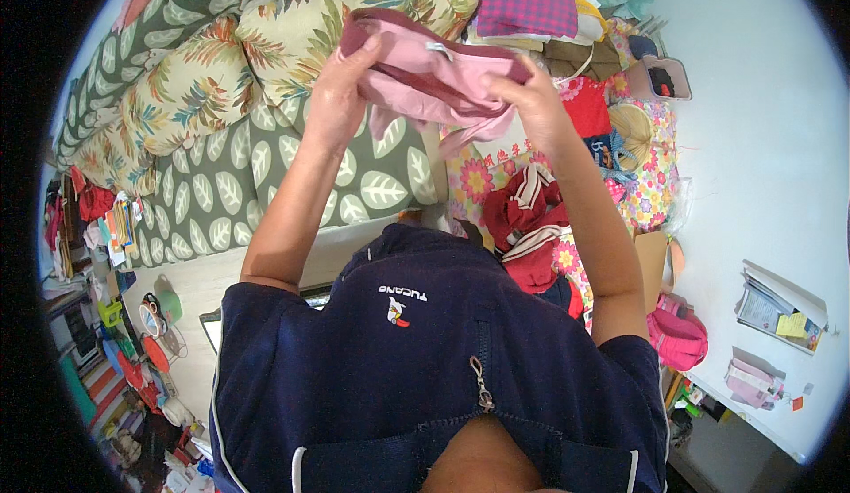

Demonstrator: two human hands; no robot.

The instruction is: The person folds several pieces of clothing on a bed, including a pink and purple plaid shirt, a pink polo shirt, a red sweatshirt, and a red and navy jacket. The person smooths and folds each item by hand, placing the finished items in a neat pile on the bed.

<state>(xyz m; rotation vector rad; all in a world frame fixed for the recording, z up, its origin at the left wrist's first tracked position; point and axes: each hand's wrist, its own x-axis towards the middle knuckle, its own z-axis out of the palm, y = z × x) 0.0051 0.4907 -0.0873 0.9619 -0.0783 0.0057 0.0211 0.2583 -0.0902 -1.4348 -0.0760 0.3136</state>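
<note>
A pink garment (pixel 429 81) with a dark red band along its edge is stretched between my raised hands; it looks like underpants or shorts. A small white label shows inside its band. My left hand (pixel 341 86) grips its left end, with the thumb over the fabric. At the opposite end, my right hand (pixel 534 103) pinches the band. Loose fabric droops below, and the fingers behind the cloth are partly hidden. Under my right forearm, a heap of dark red clothing with white stripes (pixel 531 214) lies on a flowered cover (pixel 475 179).
Ahead is a sofa with a green leaf-print cover (pixel 381 183) and patterned cushions (pixel 190 90). Folded cloths, including a purple checked one (pixel 524 2), are stacked beyond. A bin (pixel 664 79) and a woven fan (pixel 630 134) sit right, beside a white wall (pixel 753 165). Clutter lines the left.
</note>
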